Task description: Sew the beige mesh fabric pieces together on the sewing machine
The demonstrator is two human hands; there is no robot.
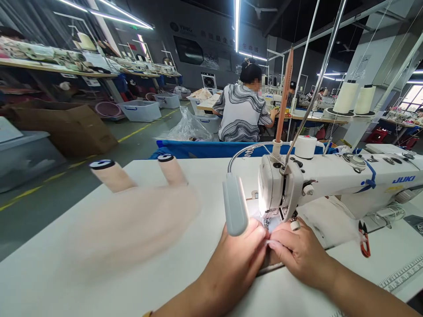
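Observation:
Right at the needle area of a white sewing machine (276,182), my two hands meet. My left hand (236,253) is closed with its fingertips pinching pale sheer fabric (271,243) just in front of the presser foot (266,221). From the other side, my right hand (300,253) pinches the same fabric between thumb and fingers. A grey lamp head (235,204) hides part of my left knuckles. More sheer fabric (333,220) lies under the machine arm, to the right. The fabric's edge at the needle is mostly covered by my fingers.
Red-handled thread snips (364,240) and a ruler (401,273) lie to the right. Two beige thread cones (114,176) stand at the table's far left, behind a blurred pale cloth (132,229). A co-worker (243,105) sits ahead, beyond a blue cloth edge (198,149).

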